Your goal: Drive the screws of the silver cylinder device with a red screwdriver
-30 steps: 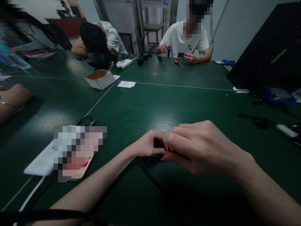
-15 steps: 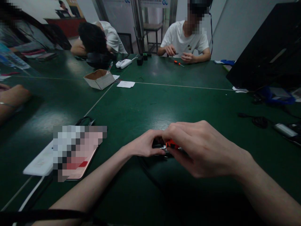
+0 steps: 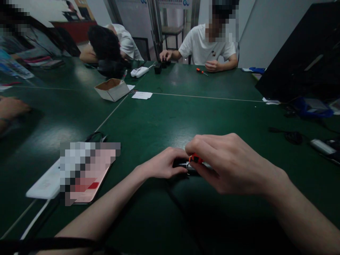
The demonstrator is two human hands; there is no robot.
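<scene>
In the head view, my right hand [image 3: 230,164] is closed around the orange-and-black handle of a small screwdriver [image 3: 196,158]. Its tip is hidden from me. Just left of it, my left hand [image 3: 165,163] curls its thumb and fingers around a small black-and-silver part [image 3: 190,167] low over the green table. What kind of part this is I cannot make out, since the fingers cover much of it. Both hands are close together, the screwdriver handle right above the part.
A white power bank-like slab [image 3: 44,186] and a pink phone [image 3: 91,177] lie at left with cables. Further off stand an open cardboard box [image 3: 113,92] and a paper slip [image 3: 142,95]. A dark monitor [image 3: 300,53] rises at right. Across the table sits a co-worker [image 3: 198,44] near another screwdriver [image 3: 201,71].
My right hand and the screwdriver have shifted slightly up and right. My left hand stays nearly in place. Across the table, the co-worker's hand has reached out to the small black blocks.
</scene>
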